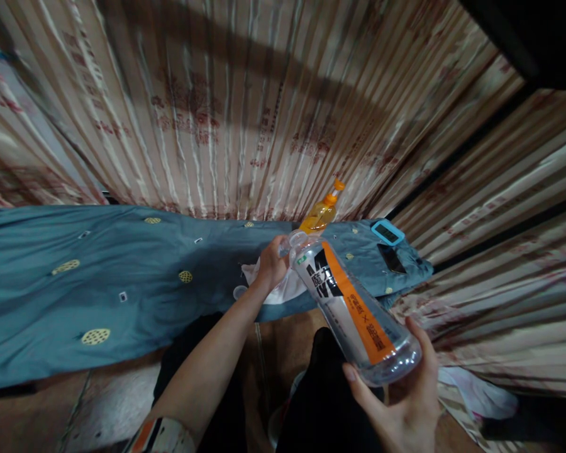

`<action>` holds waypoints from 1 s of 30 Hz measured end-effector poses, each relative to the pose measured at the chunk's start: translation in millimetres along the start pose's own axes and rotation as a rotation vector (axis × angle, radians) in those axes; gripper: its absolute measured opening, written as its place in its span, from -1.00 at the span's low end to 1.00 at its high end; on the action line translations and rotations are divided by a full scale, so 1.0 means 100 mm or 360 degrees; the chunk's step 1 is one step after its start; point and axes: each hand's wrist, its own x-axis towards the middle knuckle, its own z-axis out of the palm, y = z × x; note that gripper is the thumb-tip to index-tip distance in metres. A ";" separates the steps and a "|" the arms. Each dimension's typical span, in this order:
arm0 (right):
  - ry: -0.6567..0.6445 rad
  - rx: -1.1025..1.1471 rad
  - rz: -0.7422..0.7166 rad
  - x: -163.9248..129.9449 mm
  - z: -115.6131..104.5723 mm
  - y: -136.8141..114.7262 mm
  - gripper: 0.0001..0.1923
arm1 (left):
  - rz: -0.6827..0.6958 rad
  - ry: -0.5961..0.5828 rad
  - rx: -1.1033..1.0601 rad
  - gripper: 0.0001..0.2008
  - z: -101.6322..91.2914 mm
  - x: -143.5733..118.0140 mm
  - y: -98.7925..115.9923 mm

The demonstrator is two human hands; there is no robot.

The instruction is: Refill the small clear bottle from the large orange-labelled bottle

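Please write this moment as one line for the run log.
right hand: grips base of clear plastic bottle with orange label, tilted | left hand: at bottle mouth | behind: orange spray bottle on blue bedsheet

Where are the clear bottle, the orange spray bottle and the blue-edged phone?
clear bottle point(353, 308), head view, on its orange label stripe.
orange spray bottle point(321, 214), head view, on its body.
blue-edged phone point(387, 233), head view, on its screen.

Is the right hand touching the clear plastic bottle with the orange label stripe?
Touching. The head view shows the right hand cupping the base of the clear plastic bottle, fingers wrapped against it.
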 end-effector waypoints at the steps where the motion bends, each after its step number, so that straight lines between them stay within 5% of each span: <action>1: -0.0015 -0.0006 -0.0011 0.00 -0.01 0.01 0.11 | 0.0000 0.0003 0.0001 -0.70 0.00 0.00 0.00; 12: -0.0035 -0.0041 -0.0196 0.04 -0.07 0.29 0.10 | -0.0012 -0.0022 -0.0017 -0.75 0.00 0.00 0.01; 30: -0.0043 -0.0100 -0.0228 0.05 -0.07 0.24 0.06 | 0.0047 0.0000 -0.0007 -0.75 0.01 0.01 -0.04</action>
